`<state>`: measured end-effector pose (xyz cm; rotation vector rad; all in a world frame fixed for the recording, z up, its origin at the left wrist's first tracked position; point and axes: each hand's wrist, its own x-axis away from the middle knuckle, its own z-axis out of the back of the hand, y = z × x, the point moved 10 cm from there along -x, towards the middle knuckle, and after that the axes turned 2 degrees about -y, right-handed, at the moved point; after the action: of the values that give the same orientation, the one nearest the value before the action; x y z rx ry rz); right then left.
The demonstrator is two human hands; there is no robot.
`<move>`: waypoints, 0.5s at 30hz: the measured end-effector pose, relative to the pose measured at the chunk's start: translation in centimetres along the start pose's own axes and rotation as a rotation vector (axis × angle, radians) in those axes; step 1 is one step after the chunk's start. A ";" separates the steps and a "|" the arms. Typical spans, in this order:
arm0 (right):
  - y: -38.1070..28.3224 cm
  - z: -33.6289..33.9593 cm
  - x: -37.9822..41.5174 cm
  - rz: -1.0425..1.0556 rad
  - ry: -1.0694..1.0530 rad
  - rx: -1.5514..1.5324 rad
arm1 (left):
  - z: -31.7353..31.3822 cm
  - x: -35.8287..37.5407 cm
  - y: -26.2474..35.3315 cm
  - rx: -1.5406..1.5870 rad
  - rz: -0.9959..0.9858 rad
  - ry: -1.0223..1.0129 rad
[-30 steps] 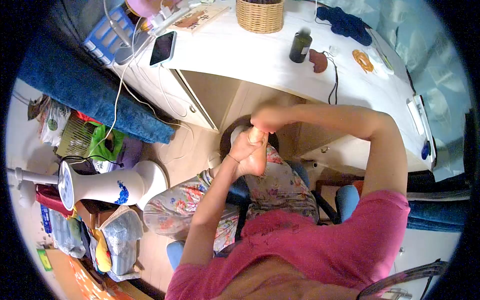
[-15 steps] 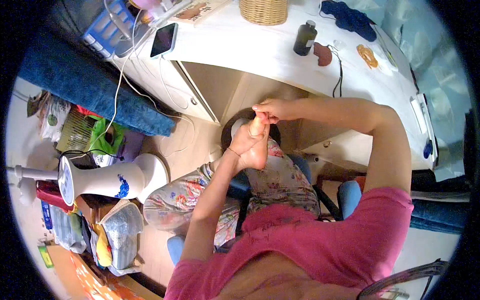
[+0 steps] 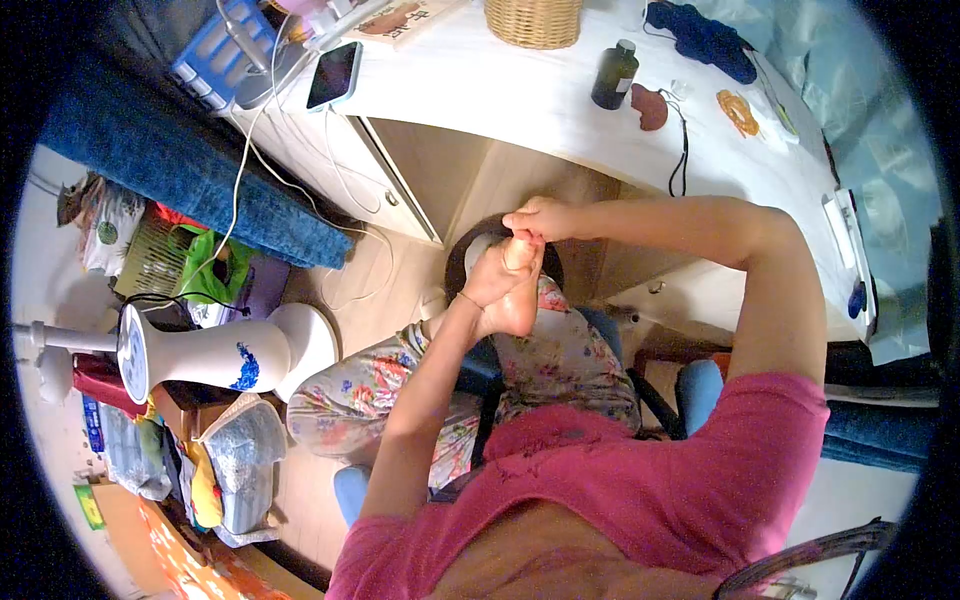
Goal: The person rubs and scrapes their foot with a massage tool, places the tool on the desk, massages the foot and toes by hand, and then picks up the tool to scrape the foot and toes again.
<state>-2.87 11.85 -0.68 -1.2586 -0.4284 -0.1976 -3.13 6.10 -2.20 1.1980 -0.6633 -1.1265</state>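
My bare foot (image 3: 512,308) rests raised over my other leg, its sole turned up, above the floral trousers (image 3: 550,365). My left hand (image 3: 487,277) is wrapped round the middle of the foot, with a thin band at the wrist. At the toes, my right hand (image 3: 538,220) has its fingers closed on them. Its fingertips partly hide the toes.
The white desk (image 3: 450,85) ahead bears a phone (image 3: 334,75), a wicker basket (image 3: 533,20), a dark bottle (image 3: 613,75) and an orange coil (image 3: 738,113). A white pedestal (image 3: 215,352) lies on the left, near bags and folded cloths.
The fingers of my right hand have shifted slightly on the toes and lie closer over them. My left hand keeps its hold on the foot. The camera view has moved slightly.
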 end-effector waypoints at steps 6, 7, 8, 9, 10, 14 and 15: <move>-5.3 -2.6 2.3 0.375 -0.234 0.832 | -0.6 -0.7 -1.5 0.039 0.039 -0.039; -6.5 -4.6 3.3 0.617 -0.237 1.241 | -0.7 -0.5 -1.6 0.033 0.062 -0.055; -6.5 -5.3 3.5 0.647 -0.243 1.302 | -0.6 -0.4 -1.2 0.019 0.050 -0.043; -6.6 -5.8 3.6 0.679 -0.245 1.368 | -0.3 -0.4 -0.7 0.002 0.033 -0.031; -6.7 -6.1 3.8 0.712 -0.247 1.436 | -0.1 -0.5 -0.3 -0.016 0.015 -0.017; -8.0 -4.8 3.6 0.695 -0.227 1.022 | -0.3 -0.2 -1.5 0.009 0.002 -0.019; -8.2 -3.5 3.3 0.695 -0.176 0.808 | -0.2 -0.1 -0.9 -0.033 0.041 -0.034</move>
<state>-2.25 6.37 7.00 -0.5613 -0.1615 0.6302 -3.29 6.32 -3.04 1.1343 -0.6895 -1.1212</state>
